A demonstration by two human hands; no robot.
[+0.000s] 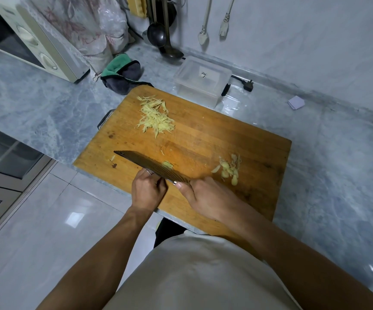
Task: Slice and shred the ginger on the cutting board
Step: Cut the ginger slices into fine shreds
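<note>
A heap of shredded ginger lies at the far left of the wooden cutting board, and a smaller cluster of ginger slices and peel sits well apart at the right. A few slices cling to the flat of the cleaver, whose blade runs across the board's near part. The right hand is wrapped round the cleaver's handle, thumb along the top. The left hand has its fingers curled against the blade's near side; whether it holds anything I cannot tell. The board rests on a grey marble bench, with a clear lidded box just behind it, a green and grey cloth and a microwave to the left.
</note>
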